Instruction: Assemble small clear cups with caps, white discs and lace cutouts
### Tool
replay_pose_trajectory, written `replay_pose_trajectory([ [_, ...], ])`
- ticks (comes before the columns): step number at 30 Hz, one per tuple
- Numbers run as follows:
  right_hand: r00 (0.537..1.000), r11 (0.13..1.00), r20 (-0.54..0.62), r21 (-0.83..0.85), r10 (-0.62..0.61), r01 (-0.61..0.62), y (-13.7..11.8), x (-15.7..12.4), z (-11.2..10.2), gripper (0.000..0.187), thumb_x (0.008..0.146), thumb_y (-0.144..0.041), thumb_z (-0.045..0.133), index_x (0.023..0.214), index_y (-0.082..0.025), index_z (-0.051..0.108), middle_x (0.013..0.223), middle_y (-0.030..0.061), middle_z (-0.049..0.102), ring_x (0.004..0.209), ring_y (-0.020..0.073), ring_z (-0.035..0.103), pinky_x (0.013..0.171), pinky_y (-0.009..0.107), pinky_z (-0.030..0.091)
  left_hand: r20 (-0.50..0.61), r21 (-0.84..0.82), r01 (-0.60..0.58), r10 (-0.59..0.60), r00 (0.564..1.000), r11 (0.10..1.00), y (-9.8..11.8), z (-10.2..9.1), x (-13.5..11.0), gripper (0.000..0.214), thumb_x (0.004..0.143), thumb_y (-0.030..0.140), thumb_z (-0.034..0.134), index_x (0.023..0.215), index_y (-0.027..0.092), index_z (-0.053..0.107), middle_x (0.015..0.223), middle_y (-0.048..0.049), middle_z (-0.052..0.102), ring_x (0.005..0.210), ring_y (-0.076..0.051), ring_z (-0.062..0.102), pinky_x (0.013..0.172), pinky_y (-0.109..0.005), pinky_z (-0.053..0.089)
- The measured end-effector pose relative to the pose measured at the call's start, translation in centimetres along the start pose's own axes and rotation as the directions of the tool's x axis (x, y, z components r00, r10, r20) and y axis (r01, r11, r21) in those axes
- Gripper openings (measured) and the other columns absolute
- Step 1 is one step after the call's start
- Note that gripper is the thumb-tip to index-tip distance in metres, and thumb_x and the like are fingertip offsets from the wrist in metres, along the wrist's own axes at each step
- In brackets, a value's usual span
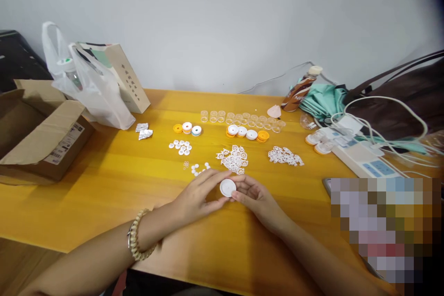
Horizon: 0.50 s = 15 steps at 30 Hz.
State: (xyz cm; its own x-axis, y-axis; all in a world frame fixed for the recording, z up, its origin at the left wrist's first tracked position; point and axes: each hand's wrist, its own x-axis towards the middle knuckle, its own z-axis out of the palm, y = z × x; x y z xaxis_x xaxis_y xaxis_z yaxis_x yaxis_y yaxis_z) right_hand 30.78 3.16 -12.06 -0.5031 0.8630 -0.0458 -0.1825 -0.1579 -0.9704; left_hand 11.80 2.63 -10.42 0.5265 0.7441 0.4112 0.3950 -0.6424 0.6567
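On yellow wooden table (114,180), both hands (229,196) hold white disc (228,188).

One left hand (196,196) and one right hand (256,196) are pinching one white disc (228,188). On the tabletop (104,185), three left spools (187,128) and four middle spools (251,134) are sitting in rows; two foil scraps (143,131), one bottle (300,89) and one cardboard box (41,134) are resting farther off.

the round cap (228,188) between the left hand (196,196) and right hand (255,199) is white. the table (104,180) under them is yellow-orange. just past the fingers sit white wheels (233,158) and orange and white discs (248,133).
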Motion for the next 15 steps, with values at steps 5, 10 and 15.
replay_pose_trajectory([
  [5, 0.999, 0.999, 0.038, 0.035, 0.029, -0.03, -0.31, -0.13, -0.04, 0.029, 0.075, -0.034, 0.065, 0.095, -0.021, 0.05, 0.083, 0.0009, 0.061, 0.073, 0.0118, 0.056, 0.07, 0.027, 0.044, 0.006, -0.009, 0.0, 0.0, 1.0, 1.0, -0.09, 0.17, -0.04, 0.049, 0.081, 0.029, 0.057, 0.126, 0.02, 0.04, 0.109, -0.0095, 0.057, 0.096, -0.018, 0.054, 0.085, -0.035, 0.046],
  [10, 0.991, 0.999, 0.13, 0.044, 0.022, -0.028, -0.35, -0.16, -0.26, 0.028, 0.076, -0.033, 0.064, 0.092, -0.022, 0.043, 0.083, -0.0005, 0.059, 0.073, 0.0112, 0.055, 0.069, 0.027, 0.043, 0.071, -0.006, 0.01, -0.01, 0.997, 1.0, 0.0, 0.06, 0.02, 0.049, 0.082, 0.027, 0.056, 0.127, 0.02, 0.038, 0.11, -0.0076, 0.057, 0.096, -0.016, 0.054, 0.084, -0.031, 0.046],
  [15, 0.992, 1.0, 0.124, 0.024, 0.004, -0.007, -0.17, -0.2, -0.36, 0.03, 0.077, -0.032, 0.063, 0.094, -0.023, 0.04, 0.082, -0.0008, 0.057, 0.073, 0.0114, 0.054, 0.069, 0.028, 0.042, 0.074, -0.009, -0.001, 0.001, 0.997, 1.0, 0.11, 0.04, 0.1, 0.049, 0.082, 0.024, 0.055, 0.127, 0.02, 0.038, 0.111, -0.0084, 0.057, 0.097, -0.017, 0.054, 0.085, -0.032, 0.046],
])
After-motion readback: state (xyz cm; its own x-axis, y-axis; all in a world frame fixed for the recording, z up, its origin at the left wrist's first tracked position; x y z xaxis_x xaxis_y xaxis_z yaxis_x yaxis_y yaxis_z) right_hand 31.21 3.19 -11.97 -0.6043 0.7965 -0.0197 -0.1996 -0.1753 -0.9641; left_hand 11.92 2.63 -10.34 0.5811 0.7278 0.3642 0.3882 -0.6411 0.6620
